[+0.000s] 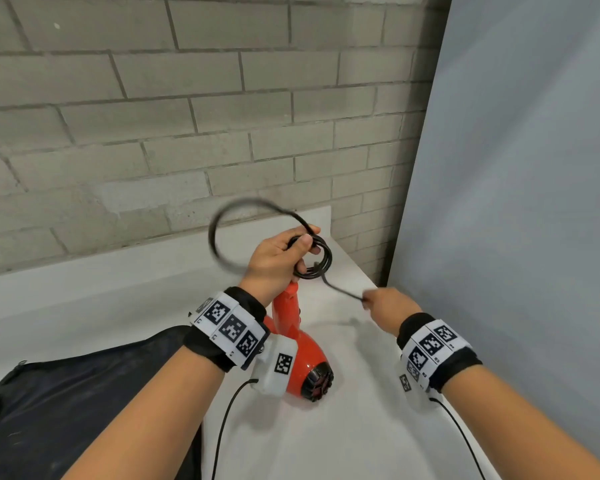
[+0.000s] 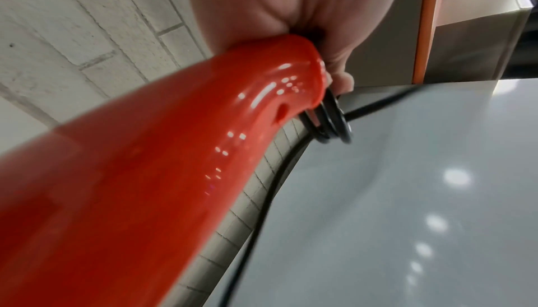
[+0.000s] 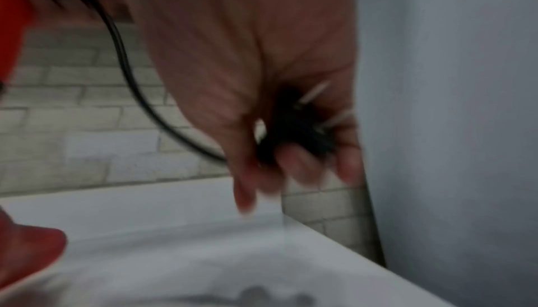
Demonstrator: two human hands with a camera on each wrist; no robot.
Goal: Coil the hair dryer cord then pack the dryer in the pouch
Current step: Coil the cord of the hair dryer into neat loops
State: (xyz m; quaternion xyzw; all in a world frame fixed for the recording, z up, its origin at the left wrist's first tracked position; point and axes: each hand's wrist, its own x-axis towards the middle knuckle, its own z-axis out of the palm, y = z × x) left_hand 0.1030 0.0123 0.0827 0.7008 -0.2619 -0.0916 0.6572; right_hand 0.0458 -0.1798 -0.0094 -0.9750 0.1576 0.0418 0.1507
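On the white counter (image 1: 326, 445) lies the dark pouch (image 1: 84, 393); beside it the red hair dryer (image 1: 302, 355), handle and coiled cord (image 1: 321, 261) clenched in left hand (image 1: 278, 261) fingers; right hand (image 1: 388, 306) fingers pinch the plug (image 3: 297, 128).

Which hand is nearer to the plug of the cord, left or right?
Right. The right hand holds the plug in its curled fingers. The left hand is apart from it, holding the coiled cord at the red dryer's handle.

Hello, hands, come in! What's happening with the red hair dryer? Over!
Left hand grips coiled cord at dryer handle. Right hand holds plug. One loop loose. Pouch waiting, left.
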